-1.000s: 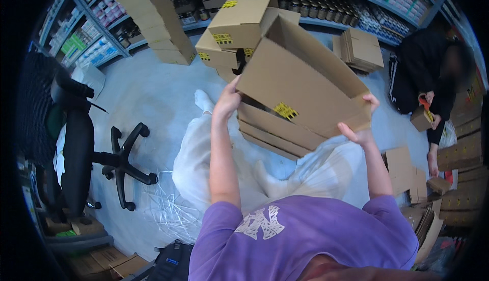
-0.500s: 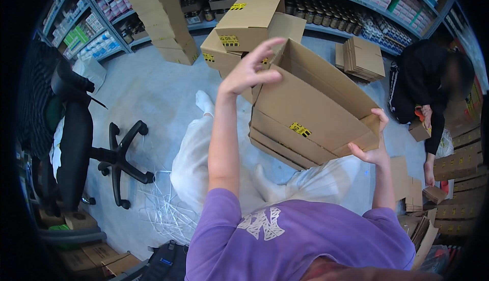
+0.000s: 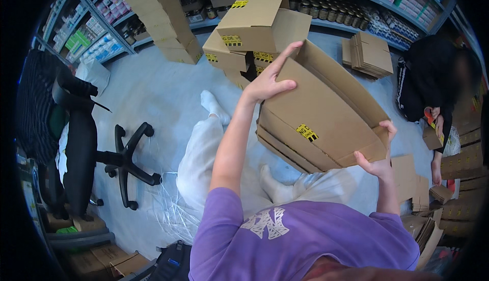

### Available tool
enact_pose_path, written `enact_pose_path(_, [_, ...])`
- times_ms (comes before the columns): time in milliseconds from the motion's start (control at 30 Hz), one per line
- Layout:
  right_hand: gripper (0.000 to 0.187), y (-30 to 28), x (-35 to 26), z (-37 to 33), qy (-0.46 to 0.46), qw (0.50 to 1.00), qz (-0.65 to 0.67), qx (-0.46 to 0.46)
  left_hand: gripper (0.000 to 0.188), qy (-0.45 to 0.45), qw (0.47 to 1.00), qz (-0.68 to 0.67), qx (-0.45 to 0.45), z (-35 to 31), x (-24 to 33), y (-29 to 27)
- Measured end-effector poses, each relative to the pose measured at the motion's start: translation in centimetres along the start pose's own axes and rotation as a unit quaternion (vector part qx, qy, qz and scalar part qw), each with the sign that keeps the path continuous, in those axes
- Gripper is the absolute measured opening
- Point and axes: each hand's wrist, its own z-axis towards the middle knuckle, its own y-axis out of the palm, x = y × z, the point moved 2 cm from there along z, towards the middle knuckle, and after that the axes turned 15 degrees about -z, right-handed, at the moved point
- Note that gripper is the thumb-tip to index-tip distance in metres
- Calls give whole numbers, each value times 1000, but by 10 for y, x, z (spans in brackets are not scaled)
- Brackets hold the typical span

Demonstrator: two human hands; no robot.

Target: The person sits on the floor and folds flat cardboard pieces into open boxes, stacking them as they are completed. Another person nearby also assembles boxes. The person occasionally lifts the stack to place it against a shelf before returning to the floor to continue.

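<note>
A brown cardboard box (image 3: 326,110) with a strip of yellow-and-black tape is tilted over my lap, its upper end open and its lower flaps folded in. My left hand (image 3: 270,82) grips the upper left corner, thumb on the outer face and fingers along the side edge. At the lower right corner, my right hand (image 3: 379,151) has its thumb on the outer face and its fingers over the rim. Just beyond, a closed taped carton (image 3: 252,16) rests on other boxes.
A black swivel chair (image 3: 125,158) stands left, beside loose white strapping (image 3: 173,204). Flattened cartons (image 3: 369,57) lie stacked at the back right. A co-worker (image 3: 433,77) in black crouches at right with a small box (image 3: 433,137). Stocked shelves (image 3: 331,21) line the back.
My left hand has closed in on the box's corner, its fingers less spread. The box and both hands appear slightly further right and lower, as the whole view has shifted.
</note>
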Motion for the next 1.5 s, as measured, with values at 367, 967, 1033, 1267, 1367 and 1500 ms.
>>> enact_pose_path(367, [108, -14, -23, 10, 57, 996, 13, 71, 115, 25, 992, -68, 107, -49, -35, -4])
enact_pose_path(967, [78, 34, -128, 116, -39, 919, -393, 12, 69, -66, 921, -146, 355, -87, -56, 35])
enact_pose_path(1033, [77, 43, -138, 109, -95, 918, -385, 13, 73, -93, 929, -148, 327, -94, -52, 33])
enact_pose_path(1267, [81, 36, -150, 91, -104, 928, -351, -73, 94, -15, 951, -244, 190, -75, -27, -6])
enact_pose_path(1367, [99, -19, -151, 73, -232, 946, -216, 67, 111, 71, 994, -84, 25, -31, 16, -18])
enact_pose_path(1500, [125, -7, -41, 31, -80, 985, 72, 132, 115, -41, 997, -58, -21, -11, -5, -27])
